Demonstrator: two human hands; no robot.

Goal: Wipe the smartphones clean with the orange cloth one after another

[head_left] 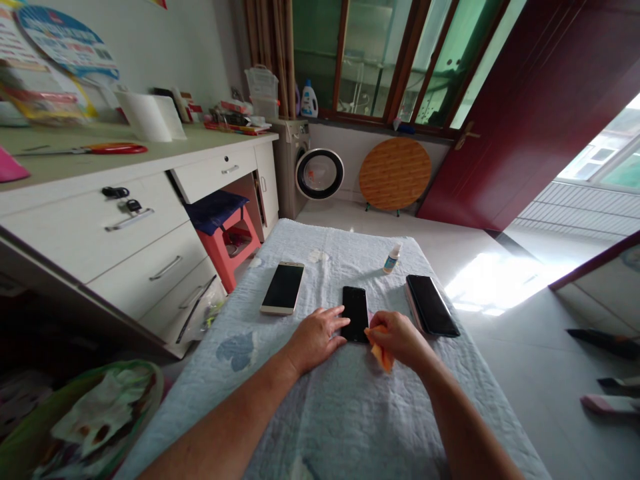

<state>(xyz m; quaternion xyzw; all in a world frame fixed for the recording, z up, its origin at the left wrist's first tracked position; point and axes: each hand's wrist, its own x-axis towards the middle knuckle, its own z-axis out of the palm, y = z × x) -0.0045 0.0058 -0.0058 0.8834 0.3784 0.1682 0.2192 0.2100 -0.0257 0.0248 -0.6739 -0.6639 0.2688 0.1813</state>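
A black phone (355,312) lies face up in the middle of the cloth-covered table (320,427). My left hand (316,335) rests beside it with fingers apart, the fingertips touching its left edge. At the phone's lower right edge, my right hand (397,337) is closed on an orange cloth (383,357), which hangs below the fingers. To the left lies a phone with a gold frame (283,288). On the right a dark phone (433,305) sits on top of something pinkish. A small spray bottle (393,258) stands upright behind, towards the right.
A white desk (145,233) with drawers runs along the left, with a red stool (233,243) beside it. At the lower left is a green bin (155,393). A washing machine (290,167) and a round wooden board (395,173) stand beyond the table.
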